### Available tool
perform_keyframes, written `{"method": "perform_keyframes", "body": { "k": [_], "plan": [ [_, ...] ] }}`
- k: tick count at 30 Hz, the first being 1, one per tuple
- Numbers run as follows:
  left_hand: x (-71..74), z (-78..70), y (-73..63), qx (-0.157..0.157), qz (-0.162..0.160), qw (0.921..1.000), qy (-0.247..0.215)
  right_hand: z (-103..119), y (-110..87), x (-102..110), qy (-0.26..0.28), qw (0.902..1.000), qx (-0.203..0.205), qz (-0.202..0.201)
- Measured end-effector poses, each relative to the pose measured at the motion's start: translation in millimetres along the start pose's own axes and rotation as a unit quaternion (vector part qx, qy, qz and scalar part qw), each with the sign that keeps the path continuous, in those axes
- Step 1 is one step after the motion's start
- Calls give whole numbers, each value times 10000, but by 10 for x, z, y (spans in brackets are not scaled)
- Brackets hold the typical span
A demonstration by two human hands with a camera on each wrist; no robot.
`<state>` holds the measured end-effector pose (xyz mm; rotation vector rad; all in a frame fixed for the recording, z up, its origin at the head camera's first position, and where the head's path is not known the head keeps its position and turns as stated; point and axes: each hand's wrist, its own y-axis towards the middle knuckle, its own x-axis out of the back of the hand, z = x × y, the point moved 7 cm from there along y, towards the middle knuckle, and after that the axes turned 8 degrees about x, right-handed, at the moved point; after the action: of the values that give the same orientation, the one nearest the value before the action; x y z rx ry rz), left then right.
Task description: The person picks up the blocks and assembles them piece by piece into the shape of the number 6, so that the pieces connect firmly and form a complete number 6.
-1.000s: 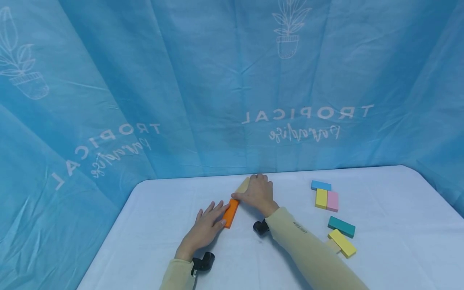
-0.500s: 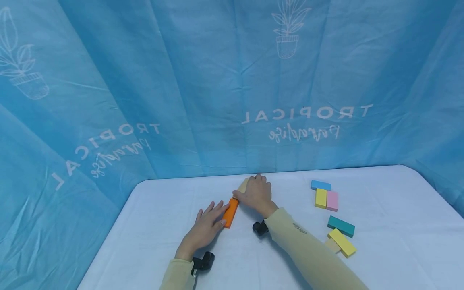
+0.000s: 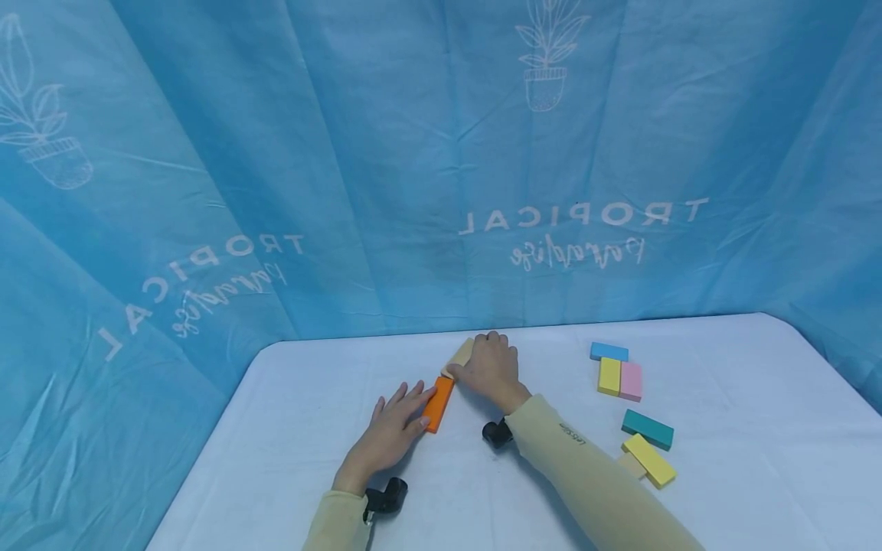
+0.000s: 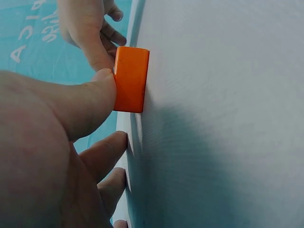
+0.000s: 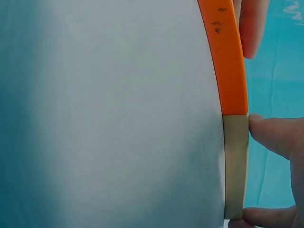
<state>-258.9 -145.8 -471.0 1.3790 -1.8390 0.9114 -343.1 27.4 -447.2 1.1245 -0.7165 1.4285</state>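
An orange block [image 3: 438, 404] lies on the white table, end to end with a beige wooden block [image 3: 458, 357]. My left hand [image 3: 390, 430] rests with thumb and forefinger on the orange block, the other fingers spread out straight. In the left wrist view the thumb touches the top of the orange block [image 4: 131, 80]. My right hand [image 3: 491, 370] holds the beige block, thumb near the joint and a finger bent at the far end. The right wrist view shows the beige block [image 5: 235, 166] meeting the end of the orange block [image 5: 228, 61].
To the right lie a blue block [image 3: 609, 352], a yellow block [image 3: 609, 376] and a pink block [image 3: 630, 381]. Nearer are a green block [image 3: 648, 429] and another yellow block [image 3: 649, 461] overlapping a beige piece [image 3: 632, 465]. A blue curtain [image 3: 413, 191] hangs behind the table.
My right thumb has slid slightly right, off the joint, uncovering the near end of the beige block. The left hand and the orange block stay put.
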Motion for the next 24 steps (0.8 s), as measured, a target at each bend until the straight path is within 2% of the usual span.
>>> {"method": "perform_keyframes", "body": {
  "k": [7,12,16,24],
  "plan": [
    [5,-9,-3,6,15,10000,-20,-34,-12,35,410,9990,53,-148],
    [5,-9,-14,35,60,10000,-70,-92,-56,176,917,9950,69,-385],
    [10,-11,-19,-9,79,9999,-104,-167,-111,277,1128,9920,119,-553],
    [54,-1,-15,-50,-37,9999,-155,-261,-280,503,1339,9895,177,-509]
  ]
}}
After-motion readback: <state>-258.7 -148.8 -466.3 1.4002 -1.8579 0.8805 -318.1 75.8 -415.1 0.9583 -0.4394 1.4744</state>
